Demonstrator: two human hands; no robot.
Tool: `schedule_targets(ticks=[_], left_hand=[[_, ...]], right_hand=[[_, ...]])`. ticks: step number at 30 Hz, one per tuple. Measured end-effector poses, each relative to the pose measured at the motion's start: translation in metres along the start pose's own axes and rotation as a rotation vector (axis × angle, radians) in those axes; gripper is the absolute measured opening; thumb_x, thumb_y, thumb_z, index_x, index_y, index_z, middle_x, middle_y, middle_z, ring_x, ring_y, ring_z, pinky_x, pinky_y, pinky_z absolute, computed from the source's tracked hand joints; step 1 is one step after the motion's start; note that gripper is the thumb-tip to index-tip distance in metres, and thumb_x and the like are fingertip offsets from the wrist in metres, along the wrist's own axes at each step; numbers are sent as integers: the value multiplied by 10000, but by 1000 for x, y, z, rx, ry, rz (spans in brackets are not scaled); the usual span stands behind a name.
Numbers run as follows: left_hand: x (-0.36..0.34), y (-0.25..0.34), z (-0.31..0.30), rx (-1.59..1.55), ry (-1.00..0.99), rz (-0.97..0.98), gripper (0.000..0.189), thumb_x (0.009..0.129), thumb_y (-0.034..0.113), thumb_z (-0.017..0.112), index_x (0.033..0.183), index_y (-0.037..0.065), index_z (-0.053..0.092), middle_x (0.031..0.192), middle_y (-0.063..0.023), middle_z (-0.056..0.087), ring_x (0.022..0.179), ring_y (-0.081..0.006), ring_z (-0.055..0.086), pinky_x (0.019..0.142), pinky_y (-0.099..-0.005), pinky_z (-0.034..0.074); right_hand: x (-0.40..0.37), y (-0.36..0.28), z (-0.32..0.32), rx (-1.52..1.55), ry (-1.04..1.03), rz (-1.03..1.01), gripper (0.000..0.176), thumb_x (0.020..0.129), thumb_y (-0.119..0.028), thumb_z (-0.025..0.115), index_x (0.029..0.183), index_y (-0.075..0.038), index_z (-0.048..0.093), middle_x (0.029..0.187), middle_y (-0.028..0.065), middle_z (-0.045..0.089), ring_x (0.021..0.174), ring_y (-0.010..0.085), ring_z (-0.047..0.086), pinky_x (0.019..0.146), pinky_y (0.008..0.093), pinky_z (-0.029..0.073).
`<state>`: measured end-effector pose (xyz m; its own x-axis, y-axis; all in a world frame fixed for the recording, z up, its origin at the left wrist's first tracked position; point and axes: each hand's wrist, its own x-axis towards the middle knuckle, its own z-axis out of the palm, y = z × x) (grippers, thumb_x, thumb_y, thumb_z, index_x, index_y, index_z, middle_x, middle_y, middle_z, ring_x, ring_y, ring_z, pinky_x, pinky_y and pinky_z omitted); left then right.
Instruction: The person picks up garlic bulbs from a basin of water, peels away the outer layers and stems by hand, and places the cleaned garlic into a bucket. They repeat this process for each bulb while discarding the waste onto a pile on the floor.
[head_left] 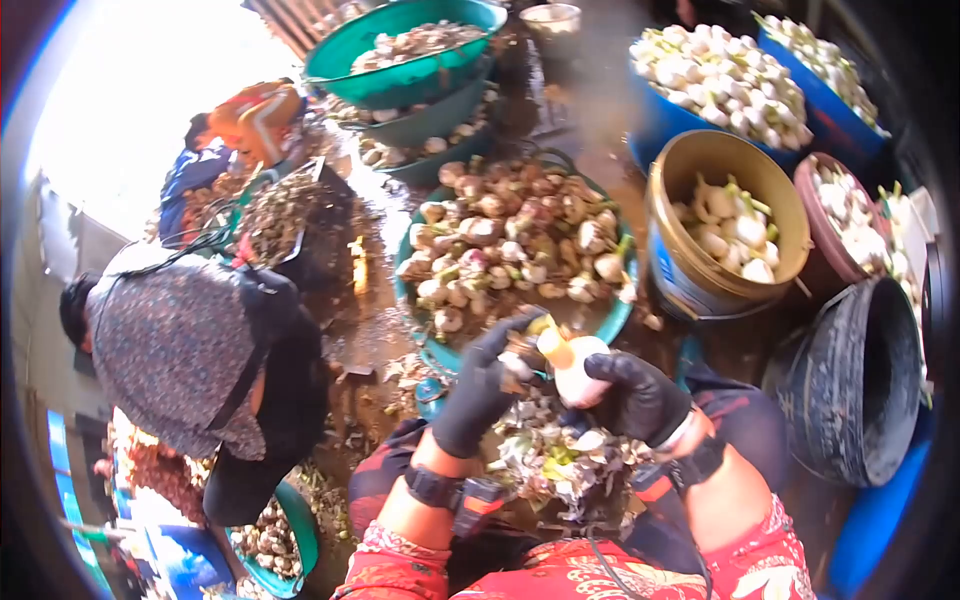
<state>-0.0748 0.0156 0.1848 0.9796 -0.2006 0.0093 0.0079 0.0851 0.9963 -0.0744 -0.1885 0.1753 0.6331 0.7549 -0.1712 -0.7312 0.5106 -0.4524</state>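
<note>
Both my hands wear black gloves. My right hand (640, 395) grips a white bulb (578, 372) with a yellow-green stalk end, held just above my lap. My left hand (482, 385) closes on the bulb's other side, pinching its skin or a small tool; which one is blurred. Below the hands lies a heap of peelings (555, 455) on my lap. Straight ahead sits a teal basin (612, 320) full of unpeeled, dirt-stained bulbs (510, 240).
A yellow bucket (690, 270) with peeled white bulbs stands right of the basin. Blue crates (655, 125) of white bulbs are behind it, a dark tub (850, 385) at right. More teal basins (400, 70) sit farther back. A person (190, 350) crouches at left.
</note>
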Motion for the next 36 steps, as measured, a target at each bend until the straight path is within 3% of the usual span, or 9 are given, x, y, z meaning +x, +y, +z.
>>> schedule_targets(ticks=[9, 12, 16, 20, 21, 27, 33, 34, 36], left_hand=[[-4, 25, 28, -232, 13, -76, 468, 818, 88, 682, 1247, -5, 521, 1108, -98, 619, 990, -150, 592, 869, -290, 474], [1, 18, 14, 294, -39, 107, 366, 812, 122, 677, 1147, 2, 589, 1065, -78, 640, 943, -136, 603, 857, -297, 476], [-6, 25, 23, 43, -20, -141, 164, 814, 41, 637, 974, 8, 650, 907, -50, 666, 879, -135, 607, 838, -281, 469], [-4, 6, -14, 71, 137, -56, 142, 840, 15, 549, 711, 42, 602, 674, -27, 605, 713, -163, 600, 710, -298, 496], [-3, 2, -26, 3, 94, -55, 254, 895, 162, 567, 1048, -40, 579, 808, -53, 617, 657, -117, 608, 619, -261, 509], [-5, -37, -32, -497, 241, -232, 223, 903, 192, 548, 1056, 31, 567, 900, -58, 630, 752, -141, 618, 632, -283, 519], [3, -33, -23, -649, 238, -353, 219, 892, 216, 562, 1041, 55, 559, 825, -44, 572, 676, -135, 517, 633, -265, 453], [2, -38, -22, -730, 217, -357, 199, 894, 219, 578, 1041, 85, 559, 847, -22, 574, 681, -130, 503, 583, -253, 418], [2, -39, -18, -719, 192, -356, 202, 892, 229, 582, 1038, 91, 560, 845, -23, 575, 684, -129, 502, 583, -252, 416]], right_hand=[[11, 1, -4, -977, 430, -483, 627, 748, -117, 728, 1258, -27, 375, 1018, 71, 558, 857, 114, 565, 742, 269, 500], [13, -4, 0, -354, 282, -397, 583, 767, -76, 692, 1257, -3, 384, 1053, 76, 553, 894, 112, 559, 784, 252, 473], [22, -10, -11, -579, 415, -573, 284, 870, -60, 570, 1135, 20, 507, 963, 53, 584, 865, 115, 569, 798, 224, 459], [3, -41, -4, 114, 166, -593, 248, 891, -54, 510, 1134, -8, 516, 1025, 99, 603, 940, 240, 613, 862, 409, 510], [-3, -44, -5, 35, 145, -673, 260, 888, -71, 513, 1140, -10, 511, 1081, 109, 582, 982, 253, 601, 869, 447, 510], [-24, -53, -47, 205, 144, -707, 245, 910, -125, 500, 1129, -15, 513, 1109, 135, 580, 1036, 330, 580, 916, 532, 476], [-29, -61, -25, -432, 441, -753, 154, 902, -81, 494, 1009, -11, 580, 981, 101, 600, 859, 186, 601, 774, 321, 506], [-35, -58, -21, -927, 515, -698, 119, 885, -41, 499, 911, 16, 600, 878, 71, 594, 752, 120, 569, 689, 252, 475], [-37, -58, -13, -801, 599, -382, 93, 844, -25, 530, 859, 29, 604, 826, 59, 596, 702, 116, 562, 655, 257, 473]])
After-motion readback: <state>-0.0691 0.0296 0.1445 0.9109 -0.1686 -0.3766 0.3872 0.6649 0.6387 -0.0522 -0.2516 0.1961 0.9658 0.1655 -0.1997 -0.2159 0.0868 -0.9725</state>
